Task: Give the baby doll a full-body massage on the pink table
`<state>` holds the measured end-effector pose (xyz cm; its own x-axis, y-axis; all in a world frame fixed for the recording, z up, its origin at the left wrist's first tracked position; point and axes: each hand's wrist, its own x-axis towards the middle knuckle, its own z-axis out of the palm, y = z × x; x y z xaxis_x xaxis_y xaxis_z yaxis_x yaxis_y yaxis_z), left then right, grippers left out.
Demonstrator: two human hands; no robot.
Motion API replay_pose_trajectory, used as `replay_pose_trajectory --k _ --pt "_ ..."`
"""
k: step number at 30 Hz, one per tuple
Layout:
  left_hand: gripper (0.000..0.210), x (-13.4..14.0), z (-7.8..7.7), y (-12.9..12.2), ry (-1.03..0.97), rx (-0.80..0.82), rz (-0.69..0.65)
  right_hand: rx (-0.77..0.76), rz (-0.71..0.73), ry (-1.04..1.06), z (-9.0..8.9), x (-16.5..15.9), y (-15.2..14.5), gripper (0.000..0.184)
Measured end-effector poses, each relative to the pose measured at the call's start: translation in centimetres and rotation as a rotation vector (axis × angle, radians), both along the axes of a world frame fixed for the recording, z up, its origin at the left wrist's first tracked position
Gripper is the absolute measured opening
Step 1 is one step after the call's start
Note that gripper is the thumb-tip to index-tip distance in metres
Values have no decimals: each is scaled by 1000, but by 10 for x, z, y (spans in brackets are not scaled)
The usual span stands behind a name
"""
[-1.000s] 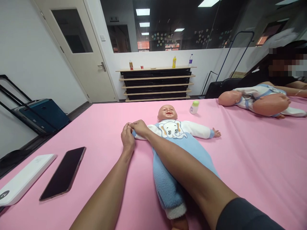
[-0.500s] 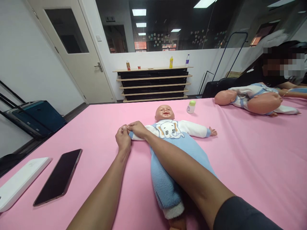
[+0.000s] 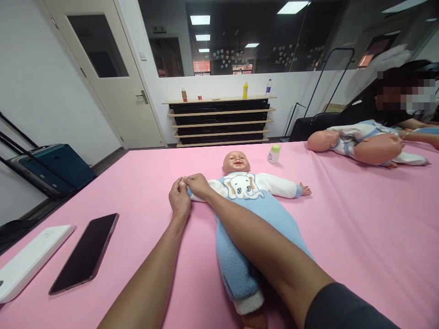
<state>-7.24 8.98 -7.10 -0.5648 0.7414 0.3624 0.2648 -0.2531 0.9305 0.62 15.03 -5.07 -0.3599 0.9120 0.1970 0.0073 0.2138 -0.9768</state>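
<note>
A baby doll (image 3: 240, 186) in a white and blue elephant outfit lies on its back on the pink-covered table (image 3: 151, 183). Its arm on the left side stretches out to both of my hands. My left hand (image 3: 179, 198) is closed round the end of that arm, at the doll's hand, which my fingers mostly hide. Right beside it, my right hand (image 3: 199, 186) pinches the same small hand near the blue cuff, with my forearm crossing over the doll's body. The doll's other hand (image 3: 305, 189) rests free on the cloth, fingers spread.
A white bottle with a green cap (image 3: 274, 154) stands beyond the doll. A phone (image 3: 85, 253) and a white device (image 3: 34, 260) lie at left. Other dolls (image 3: 377, 148) lie at right, near another person (image 3: 366, 103). Shelves (image 3: 219, 112) stand behind.
My left hand has shifted slightly to the right, closer to my right hand, which still grips the doll's hand. The doll lies as before.
</note>
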Motion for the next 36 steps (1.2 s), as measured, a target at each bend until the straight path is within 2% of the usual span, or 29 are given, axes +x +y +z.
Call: replay_pose_trajectory --k 4,8,16,21,26,33,36 --pt "40 -3 -2 4 -75 12 17 4 45 -2 3 1 -5 19" --pt "40 -3 -2 4 -119 19 -16 6 38 -8 9 4 -10 19" --pt "41 1 0 -2 70 -13 12 -4 -30 -23 14 6 -11 27" --pt "42 -3 -2 2 -20 3 35 -3 19 -22 14 6 -14 22" --pt "42 -2 -3 3 -88 29 -21 -33 80 36 10 8 -12 17" --pt "49 6 2 -6 42 -23 2 -71 68 143 2 3 -1 24" --pt "45 5 4 -7 111 -23 28 -72 82 152 1 3 0 18"
